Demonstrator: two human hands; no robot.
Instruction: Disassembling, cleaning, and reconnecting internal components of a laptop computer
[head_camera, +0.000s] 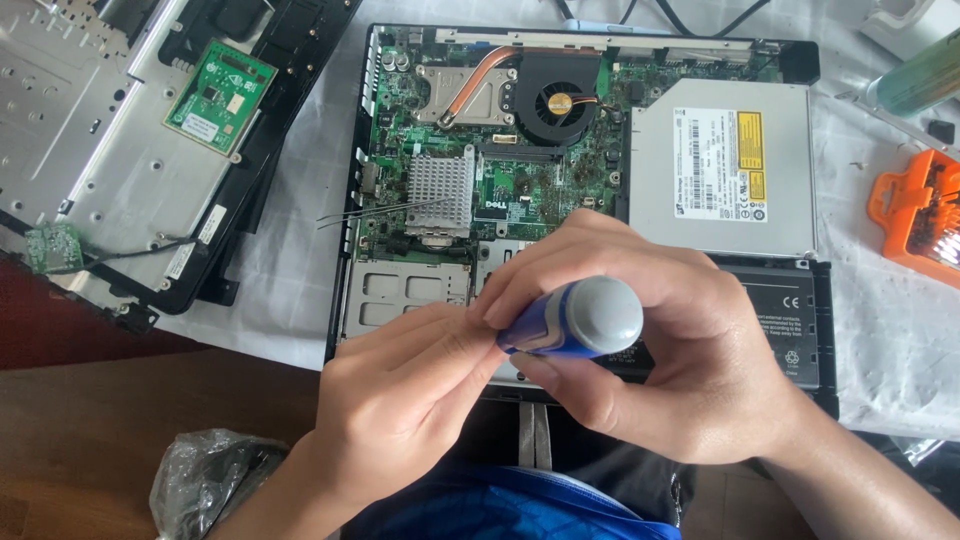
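My right hand (650, 350) grips a screwdriver with a blue handle and grey end cap (580, 318), its cap pointing at the camera. My left hand (405, 400) is closed beside it, fingertips touching the handle's front end; the tip is hidden. Both hands hover over the near edge of an opened laptop base (345, 250) with a green motherboard (520, 170), a copper heat pipe and black fan (555, 100), a silver heatsink (440, 190) and a silver optical drive (720, 170). Thin tweezers (370, 212) lie across the base's left edge.
A removed laptop cover with a small green board (218, 95) lies at the upper left. An orange bit case (915, 215) sits at the right edge on a white cloth (290, 200). A crumpled plastic bag (205, 480) rests on the wooden table at lower left.
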